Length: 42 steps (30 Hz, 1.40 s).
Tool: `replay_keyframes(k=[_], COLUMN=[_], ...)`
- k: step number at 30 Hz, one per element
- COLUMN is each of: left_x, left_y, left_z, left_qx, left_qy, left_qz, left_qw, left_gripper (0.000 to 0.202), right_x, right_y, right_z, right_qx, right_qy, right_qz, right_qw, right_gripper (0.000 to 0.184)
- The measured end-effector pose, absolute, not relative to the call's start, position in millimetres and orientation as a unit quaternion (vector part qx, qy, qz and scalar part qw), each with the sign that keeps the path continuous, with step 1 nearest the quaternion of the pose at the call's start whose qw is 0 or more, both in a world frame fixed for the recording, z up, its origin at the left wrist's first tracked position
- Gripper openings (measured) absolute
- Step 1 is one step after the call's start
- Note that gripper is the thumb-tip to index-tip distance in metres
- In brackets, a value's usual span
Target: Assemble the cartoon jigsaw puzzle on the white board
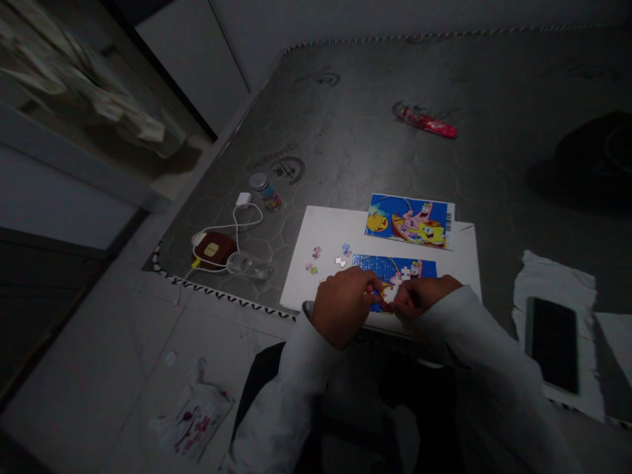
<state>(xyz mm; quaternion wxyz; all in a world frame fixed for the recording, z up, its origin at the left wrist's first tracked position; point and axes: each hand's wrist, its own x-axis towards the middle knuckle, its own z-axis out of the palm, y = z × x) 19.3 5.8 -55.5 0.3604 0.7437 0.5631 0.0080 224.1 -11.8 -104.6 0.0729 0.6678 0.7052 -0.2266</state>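
A partly assembled jigsaw puzzle (372, 264) with a blue cartoon picture lies on a white board (306, 237), white gaps showing in its middle and right part. Over its lower edge, my left hand (345, 304) is closed, thumb and fingertips pinched together. My right hand (423, 295) meets it from the other side, its fingers also pinched, close to the left fingertips. Anything between the fingers is too small and dark to make out. Several loose puzzle pieces (340, 261) lie left of the puzzle. Above it rests the reference picture card (409, 220).
Left of the board are a small jar (266, 191), a clear plastic cup (249, 265) and a brown box (217, 250) with a white cable (237, 230). A red packet (429, 124) lies farther back. On the right, a phone (553, 344) rests on white paper (553, 283).
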Motion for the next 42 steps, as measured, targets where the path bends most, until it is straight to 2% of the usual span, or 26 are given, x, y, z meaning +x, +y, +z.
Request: replay_keyframes(k=[8,14,17,22,33,42], left_x=[17,18,20,24,22,25], left_y=[4,2,1,1,3,3], left_z=[-59,-58,-61,-67,-72,-68], left_qx=[0.755,0.766,0.786,0.818,0.803,0.802], left_qy=[0.554,0.545,0.508,0.450,0.469,0.474], left_qz=[0.023,0.029,0.031,0.012,0.017,0.005], left_qw=[0.349,0.340,0.351,0.358,0.368,0.363], left_gripper=[0.014,0.014,0.022,0.026,0.022,0.021], right_x=[244,260,263,265,260,255], right_y=[-14,-13,-13,-13,-12,-8], right_z=[-107,-117,-123,-126,-107,-113], right_qx=[0.680,0.659,0.648,0.657,0.667,0.683], right_qy=[0.699,0.709,0.711,0.695,0.680,0.670], right_qz=[-0.215,-0.252,-0.275,-0.292,-0.302,-0.286], right_qw=[0.046,0.017,0.005,0.010,0.020,0.056], right_gripper=[0.024,0.016,0.018,0.016,0.008,0.017])
